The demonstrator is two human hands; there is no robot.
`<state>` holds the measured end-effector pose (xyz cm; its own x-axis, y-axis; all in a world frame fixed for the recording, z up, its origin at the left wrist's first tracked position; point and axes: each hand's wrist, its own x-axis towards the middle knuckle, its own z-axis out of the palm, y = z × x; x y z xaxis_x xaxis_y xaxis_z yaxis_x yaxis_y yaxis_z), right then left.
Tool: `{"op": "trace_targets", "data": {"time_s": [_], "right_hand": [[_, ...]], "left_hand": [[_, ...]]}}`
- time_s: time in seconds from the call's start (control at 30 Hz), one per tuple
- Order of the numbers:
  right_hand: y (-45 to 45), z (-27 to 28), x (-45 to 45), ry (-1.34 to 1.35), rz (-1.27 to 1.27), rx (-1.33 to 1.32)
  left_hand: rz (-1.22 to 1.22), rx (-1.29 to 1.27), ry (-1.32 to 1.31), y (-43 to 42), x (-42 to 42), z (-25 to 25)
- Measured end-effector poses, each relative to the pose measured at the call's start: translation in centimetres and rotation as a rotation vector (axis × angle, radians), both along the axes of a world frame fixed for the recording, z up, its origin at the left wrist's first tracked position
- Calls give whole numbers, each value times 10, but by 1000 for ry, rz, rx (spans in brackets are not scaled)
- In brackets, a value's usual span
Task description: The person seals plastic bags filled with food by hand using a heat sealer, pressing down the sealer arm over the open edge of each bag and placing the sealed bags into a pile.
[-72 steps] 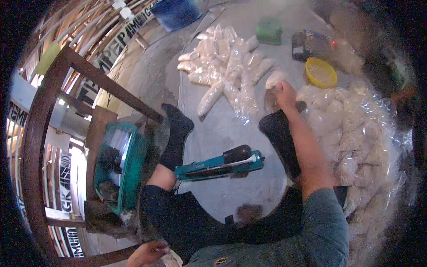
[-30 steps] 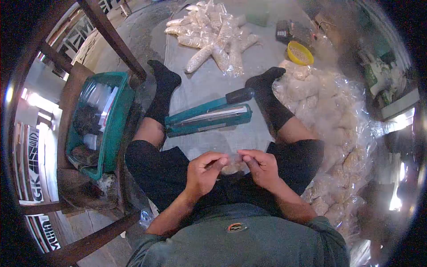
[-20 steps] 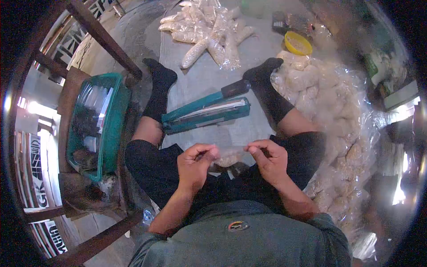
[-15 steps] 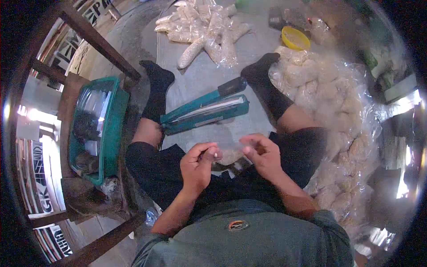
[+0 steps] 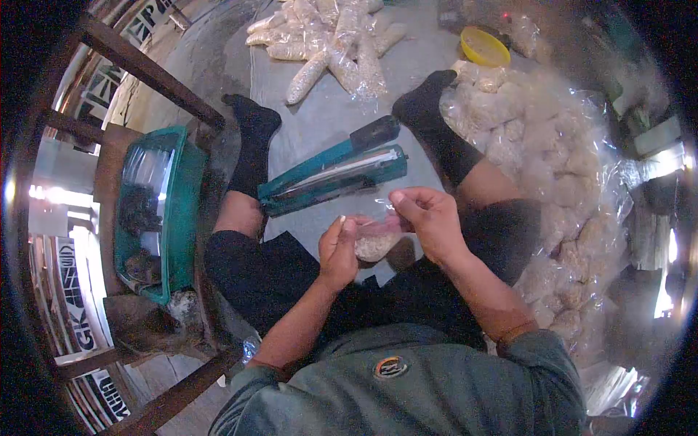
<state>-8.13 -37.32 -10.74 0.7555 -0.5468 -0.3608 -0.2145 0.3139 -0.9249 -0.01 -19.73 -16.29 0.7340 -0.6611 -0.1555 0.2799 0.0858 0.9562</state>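
Observation:
Between my hands hangs a clear plastic bag (image 5: 374, 247) with pale, grainy contents in its bottom. My left hand (image 5: 339, 251) pinches one side of its top. Higher up, my right hand (image 5: 430, 221) grips the other side, fingers closed on the plastic. The bag's upper part is stretched between them above my lap. Just beyond it, a teal impulse sealer (image 5: 338, 178) lies on the floor sheet between my legs, its dark-ended arm raised apart from the base.
Filled long bags (image 5: 334, 54) lie heaped beyond my feet. Many filled bags (image 5: 552, 167) under clear plastic cover the right side, with a yellow bowl (image 5: 485, 48) at their far end. On the left stands a green crate (image 5: 178, 218) beside wooden beams (image 5: 153, 69).
My right hand has risen and pulled the bag's top upward. My left hand has moved slightly right and up. The bag now shows more clearly between them.

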Motion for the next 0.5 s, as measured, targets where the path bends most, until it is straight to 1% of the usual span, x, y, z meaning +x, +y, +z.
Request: {"op": "trace_targets", "data": {"time_s": [0.03, 0.1, 0.13, 0.17, 0.2, 0.23, 0.27, 0.3, 0.37, 0.4, 0.43, 0.47, 0.5], "right_hand": [[-2, -2, 6, 26, 15, -28], [-7, -12, 21, 58, 49, -48], [-11, -28, 32, 93, 64, -73], [-14, -46, 42, 126, 78, -100], [-17, -66, 54, 128, 91, -98], [-20, -88, 66, 135, 87, -60], [-23, -99, 77, 144, 79, -21], [-24, -96, 85, 149, 86, -21], [-24, -87, 98, 141, 50, -210], [-26, -90, 103, 148, 57, -207], [-29, -93, 108, 222, 71, -264], [-31, -96, 113, 296, 83, -322], [-34, -102, 115, 301, 87, -322]], "left_hand": [[9, 2, 4, -2, 4, 1], [17, 21, 244, -6, 16, 2], [32, 24, 249, -8, 22, -8], [74, 9, 331, -12, 28, -27], [113, -10, 411, -15, 34, -39], [123, -11, 413, -17, 40, -44], [147, -68, 492, -20, 45, -48], [172, -125, 574, -24, 50, -54], [200, -83, 565, -29, 60, -74], [217, -43, 547, -31, 65, -81], [223, -42, 552, -33, 68, -89], [220, -60, 575, -35, 71, -95], [216, -79, 598, -39, 74, -93]]}}
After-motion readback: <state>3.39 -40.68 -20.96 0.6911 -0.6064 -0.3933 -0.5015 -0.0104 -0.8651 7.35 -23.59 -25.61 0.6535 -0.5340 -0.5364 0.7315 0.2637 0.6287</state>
